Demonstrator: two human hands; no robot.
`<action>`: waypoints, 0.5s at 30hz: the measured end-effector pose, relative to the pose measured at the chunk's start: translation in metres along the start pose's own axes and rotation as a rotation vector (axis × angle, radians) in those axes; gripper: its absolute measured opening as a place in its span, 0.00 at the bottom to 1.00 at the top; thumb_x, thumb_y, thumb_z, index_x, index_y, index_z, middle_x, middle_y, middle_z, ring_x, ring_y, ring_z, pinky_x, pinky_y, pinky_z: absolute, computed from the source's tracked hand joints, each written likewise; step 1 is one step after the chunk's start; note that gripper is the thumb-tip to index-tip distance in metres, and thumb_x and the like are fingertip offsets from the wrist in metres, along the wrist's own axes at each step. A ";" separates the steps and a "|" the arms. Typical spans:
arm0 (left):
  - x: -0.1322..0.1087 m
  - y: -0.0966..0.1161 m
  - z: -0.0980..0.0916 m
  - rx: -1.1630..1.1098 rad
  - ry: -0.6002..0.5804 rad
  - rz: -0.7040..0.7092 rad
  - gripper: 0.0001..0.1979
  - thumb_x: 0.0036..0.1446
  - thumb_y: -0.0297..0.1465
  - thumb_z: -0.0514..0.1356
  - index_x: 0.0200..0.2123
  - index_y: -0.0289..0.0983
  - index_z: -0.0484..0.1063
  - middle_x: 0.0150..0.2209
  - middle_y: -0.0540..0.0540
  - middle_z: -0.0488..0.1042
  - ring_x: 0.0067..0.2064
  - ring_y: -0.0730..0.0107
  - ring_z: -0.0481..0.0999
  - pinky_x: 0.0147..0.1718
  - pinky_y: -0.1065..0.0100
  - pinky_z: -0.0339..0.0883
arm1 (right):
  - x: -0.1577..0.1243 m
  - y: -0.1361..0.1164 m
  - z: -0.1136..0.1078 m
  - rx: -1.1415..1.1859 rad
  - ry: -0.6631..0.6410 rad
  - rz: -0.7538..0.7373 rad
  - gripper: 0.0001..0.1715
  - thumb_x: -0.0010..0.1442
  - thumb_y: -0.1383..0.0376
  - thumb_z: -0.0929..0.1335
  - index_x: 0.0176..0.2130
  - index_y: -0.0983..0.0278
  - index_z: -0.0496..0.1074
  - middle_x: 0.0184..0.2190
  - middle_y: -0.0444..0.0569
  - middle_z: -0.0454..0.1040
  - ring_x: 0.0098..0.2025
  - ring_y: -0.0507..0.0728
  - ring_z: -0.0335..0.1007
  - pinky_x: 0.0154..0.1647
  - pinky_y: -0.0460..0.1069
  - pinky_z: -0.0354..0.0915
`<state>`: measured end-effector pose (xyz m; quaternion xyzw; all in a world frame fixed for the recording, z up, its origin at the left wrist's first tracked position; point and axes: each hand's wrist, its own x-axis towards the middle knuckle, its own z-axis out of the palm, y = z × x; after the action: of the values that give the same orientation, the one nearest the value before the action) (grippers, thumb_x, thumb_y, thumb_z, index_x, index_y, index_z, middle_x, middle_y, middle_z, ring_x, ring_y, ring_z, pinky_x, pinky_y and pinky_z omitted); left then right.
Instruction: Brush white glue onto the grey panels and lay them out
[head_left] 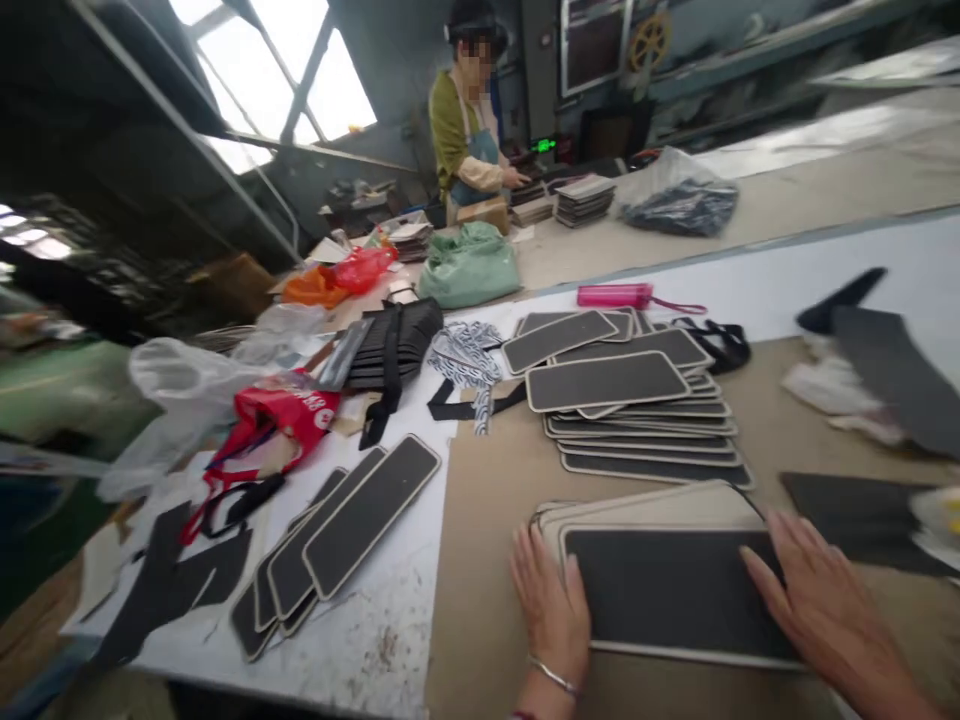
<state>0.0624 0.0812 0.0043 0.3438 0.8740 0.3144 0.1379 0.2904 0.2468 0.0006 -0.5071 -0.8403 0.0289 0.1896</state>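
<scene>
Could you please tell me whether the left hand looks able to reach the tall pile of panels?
Probably yes: the left hand rests at the left end of the near panel, and the tall pile sits just beyond, with only low pale pieces between.

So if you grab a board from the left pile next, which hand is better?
Probably the left hand: it's at the left end of the near board, nearer that pile. The right hand is at the other end.
</scene>
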 end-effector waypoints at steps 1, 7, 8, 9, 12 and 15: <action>-0.004 -0.005 0.000 -0.008 -0.016 -0.042 0.28 0.58 0.36 0.45 0.58 0.24 0.56 0.61 0.27 0.52 0.64 0.47 0.48 0.60 0.42 0.43 | -0.005 0.006 -0.006 -0.061 -0.038 0.034 0.37 0.61 0.54 0.51 0.51 0.81 0.65 0.51 0.75 0.64 0.57 0.72 0.57 0.57 0.62 0.55; -0.024 -0.022 -0.004 0.030 -0.091 0.045 0.26 0.58 0.36 0.46 0.54 0.26 0.63 0.59 0.30 0.58 0.63 0.49 0.52 0.60 0.47 0.46 | -0.033 0.015 -0.016 -0.064 -0.197 0.196 0.30 0.62 0.58 0.52 0.52 0.75 0.64 0.45 0.65 0.72 0.46 0.67 0.69 0.46 0.60 0.66; -0.026 -0.020 -0.005 0.046 -0.076 0.058 0.25 0.58 0.35 0.46 0.54 0.27 0.63 0.59 0.30 0.58 0.63 0.50 0.52 0.60 0.47 0.46 | -0.035 0.013 -0.015 -0.055 -0.185 0.192 0.29 0.62 0.58 0.52 0.52 0.74 0.64 0.45 0.64 0.71 0.47 0.66 0.69 0.47 0.60 0.66; -0.027 -0.019 -0.005 0.056 -0.063 0.063 0.24 0.58 0.35 0.46 0.54 0.28 0.63 0.59 0.30 0.59 0.63 0.50 0.52 0.60 0.47 0.47 | -0.037 0.012 -0.014 -0.052 -0.177 0.185 0.29 0.62 0.58 0.52 0.52 0.73 0.64 0.47 0.64 0.71 0.47 0.66 0.68 0.47 0.59 0.65; -0.026 -0.011 -0.009 0.063 -0.014 0.074 0.23 0.58 0.34 0.46 0.52 0.28 0.66 0.58 0.31 0.60 0.61 0.50 0.56 0.58 0.48 0.51 | -0.038 0.011 -0.008 -0.061 -0.171 0.174 0.30 0.62 0.58 0.52 0.53 0.75 0.63 0.48 0.65 0.69 0.49 0.67 0.67 0.49 0.59 0.65; -0.023 -0.003 -0.017 0.037 0.031 0.061 0.21 0.57 0.34 0.46 0.48 0.29 0.69 0.53 0.30 0.65 0.56 0.50 0.62 0.55 0.49 0.56 | -0.038 0.013 -0.001 -0.042 -0.167 0.158 0.32 0.62 0.56 0.52 0.53 0.77 0.62 0.47 0.66 0.69 0.50 0.67 0.65 0.49 0.59 0.64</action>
<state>0.0693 0.0559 0.0161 0.3680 0.8708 0.3075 0.1081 0.3178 0.2202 -0.0125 -0.5715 -0.8109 0.0684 0.1054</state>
